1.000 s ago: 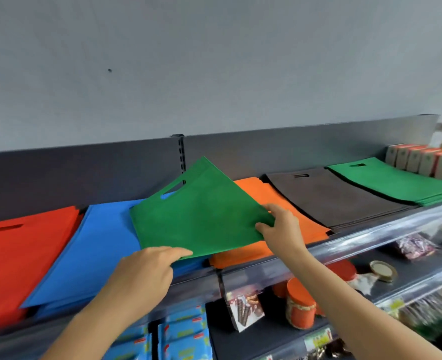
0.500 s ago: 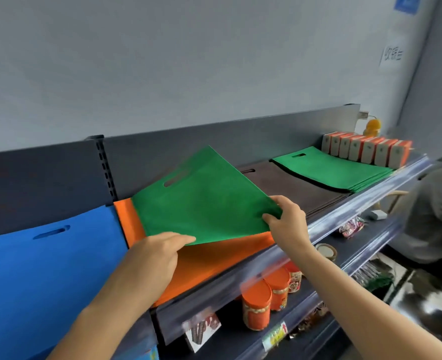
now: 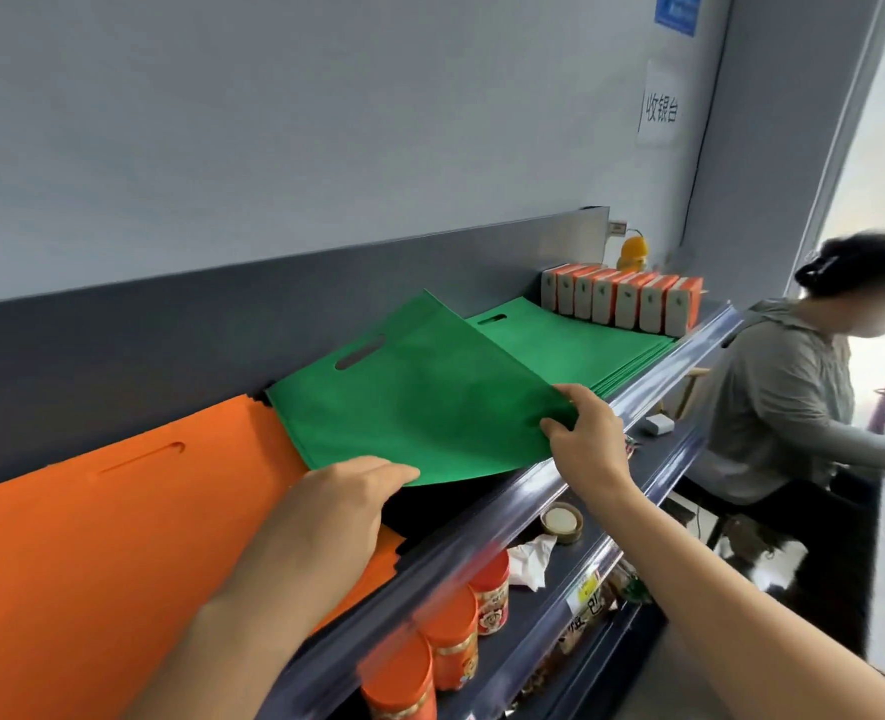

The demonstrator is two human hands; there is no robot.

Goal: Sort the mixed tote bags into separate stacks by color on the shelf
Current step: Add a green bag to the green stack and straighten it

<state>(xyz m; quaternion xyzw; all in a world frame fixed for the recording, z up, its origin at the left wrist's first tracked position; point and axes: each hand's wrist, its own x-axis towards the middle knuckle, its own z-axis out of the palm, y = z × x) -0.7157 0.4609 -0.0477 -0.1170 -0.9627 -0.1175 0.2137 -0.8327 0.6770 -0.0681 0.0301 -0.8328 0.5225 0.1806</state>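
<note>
A green tote bag (image 3: 419, 402) with a cut-out handle hangs above the top shelf, held at its near edge by both hands. My left hand (image 3: 341, 506) grips its near left corner, and my right hand (image 3: 586, 439) pinches its near right corner. The bag hovers over a dark bag stack (image 3: 430, 506), mostly hidden beneath it. To the right, a stack of green bags (image 3: 575, 345) lies flat on the shelf. An orange bag stack (image 3: 108, 537) fills the shelf on the left.
A row of orange-and-grey boxes (image 3: 622, 301) stands at the shelf's right end beside an orange toy (image 3: 632, 254). The shelf's front rail (image 3: 508, 511) runs diagonally. Orange jars (image 3: 451, 636) and packets sit on lower shelves. A seated person (image 3: 793, 387) is at the right.
Both hands have carried the green bag to the right, off the orange stack and over the dark stack, close to the green stack. The view has swung right, and the blue bags have dropped out of sight.
</note>
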